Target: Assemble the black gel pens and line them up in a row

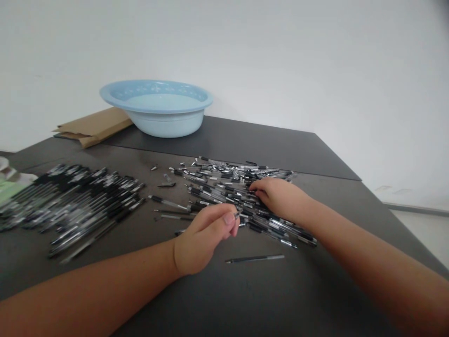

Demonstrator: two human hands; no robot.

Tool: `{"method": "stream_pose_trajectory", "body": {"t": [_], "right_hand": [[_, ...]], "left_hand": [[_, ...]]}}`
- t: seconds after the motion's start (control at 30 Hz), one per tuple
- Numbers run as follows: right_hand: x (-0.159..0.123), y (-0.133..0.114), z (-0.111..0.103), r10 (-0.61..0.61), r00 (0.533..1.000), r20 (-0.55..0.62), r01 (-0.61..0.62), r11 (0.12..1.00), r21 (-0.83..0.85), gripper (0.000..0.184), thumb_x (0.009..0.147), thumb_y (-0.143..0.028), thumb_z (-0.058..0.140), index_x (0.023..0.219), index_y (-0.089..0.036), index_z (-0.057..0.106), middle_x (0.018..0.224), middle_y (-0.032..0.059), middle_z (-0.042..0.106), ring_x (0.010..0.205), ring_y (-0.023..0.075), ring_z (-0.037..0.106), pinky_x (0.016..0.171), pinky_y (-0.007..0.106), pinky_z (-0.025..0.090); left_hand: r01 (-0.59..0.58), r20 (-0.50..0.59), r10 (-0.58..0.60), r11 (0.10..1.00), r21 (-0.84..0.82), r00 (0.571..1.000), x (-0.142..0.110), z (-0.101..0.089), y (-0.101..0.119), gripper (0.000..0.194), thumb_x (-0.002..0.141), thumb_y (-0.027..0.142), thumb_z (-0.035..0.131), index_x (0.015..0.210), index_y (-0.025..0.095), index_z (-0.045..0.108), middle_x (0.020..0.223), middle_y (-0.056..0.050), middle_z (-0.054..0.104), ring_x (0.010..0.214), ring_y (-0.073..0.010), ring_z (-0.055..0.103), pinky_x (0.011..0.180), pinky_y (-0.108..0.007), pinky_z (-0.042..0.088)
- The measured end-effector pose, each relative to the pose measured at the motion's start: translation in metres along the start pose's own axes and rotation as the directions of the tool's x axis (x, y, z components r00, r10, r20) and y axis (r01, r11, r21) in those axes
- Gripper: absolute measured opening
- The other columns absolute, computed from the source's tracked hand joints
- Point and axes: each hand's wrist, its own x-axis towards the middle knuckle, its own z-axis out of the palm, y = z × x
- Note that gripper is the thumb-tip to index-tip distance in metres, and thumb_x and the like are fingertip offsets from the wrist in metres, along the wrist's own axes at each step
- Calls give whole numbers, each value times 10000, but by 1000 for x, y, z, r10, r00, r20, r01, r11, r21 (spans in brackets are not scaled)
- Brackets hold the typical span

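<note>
A small dark pen part [238,214] is pinched between the thumb and fingers of the left hand [206,236], which is held at the near edge of a scattered heap of pens [231,189]. The heap is spread over the middle of the dark table [298,299], with many clear barrels and black grips lying across one another. Its right side is touched by the curled fingers of the right hand [280,194]; whether a pen is grasped there cannot be told. A single pen [254,258] is laid nearer the person, apart from the heap. At the left, more pens are gathered in a slanting row [80,196], slightly blurred. Behind, a folded piece of cardboard [98,124] is partly covered by a light blue basin [168,122].
</note>
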Motion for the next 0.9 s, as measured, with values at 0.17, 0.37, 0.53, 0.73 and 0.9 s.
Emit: {"method": "stream_pose_trajectory", "body": {"t": [0.17, 0.37, 0.53, 0.73, 0.9], "right_hand": [[6, 0, -1, -29, 999, 21, 30, 998, -47, 266, 1014, -202, 530, 1138, -230, 763, 1126, 110, 791, 1027, 270, 723, 849, 348, 493], [11, -5, -1, -73, 997, 23, 75, 990, -122, 212, 1029, -229, 522, 1025, -219, 734, 1060, 121, 785, 962, 283, 730, 785, 351, 478], [16, -9, 2, -124, 991, 41, 129, 984, -122, 136, 978, -171, 595, 995, -207, 724, 1064, 123, 776, 1002, 266, 713, 839, 335, 473], [24, -9, -2, -85, 996, -8, 85, 995, -47, 163, 982, -167, 586, 963, -183, 747, 1005, 116, 784, 935, 252, 719, 802, 323, 476], [-11, -22, -15, 35, 974, -224, 3, 985, 170, 191, 1022, -213, 568, 1098, -200, 743, 1055, 76, 784, 947, 222, 713, 826, 325, 504]], "left_hand": [[-9, -6, 9, 998, 62, 1000, -2, 1, 4, 544, 1026, 647, 446, 750, 193, 564, 674, 12, 476, 639, -153, 430, 610, -308, 336], [-86, 42, 77, 950, 299, 996, -4, 2, 11, 515, 1076, 575, 387, 776, 190, 551, 690, 6, 519, 660, -153, 477, 618, -307, 348], [-155, 88, 129, 878, 453, 988, -5, 3, 13, 478, 1092, 493, 377, 777, 189, 568, 688, -2, 560, 663, -155, 513, 632, -308, 365], [-192, 115, 154, 827, 528, 981, -5, 4, 15, 395, 1085, 416, 409, 792, 194, 554, 688, 20, 526, 664, -142, 508, 644, -295, 357], [-195, 97, 173, 760, 620, 980, -4, 7, 15, 343, 1068, 379, 456, 810, 190, 581, 712, 15, 552, 687, -147, 530, 657, -297, 369]]}}
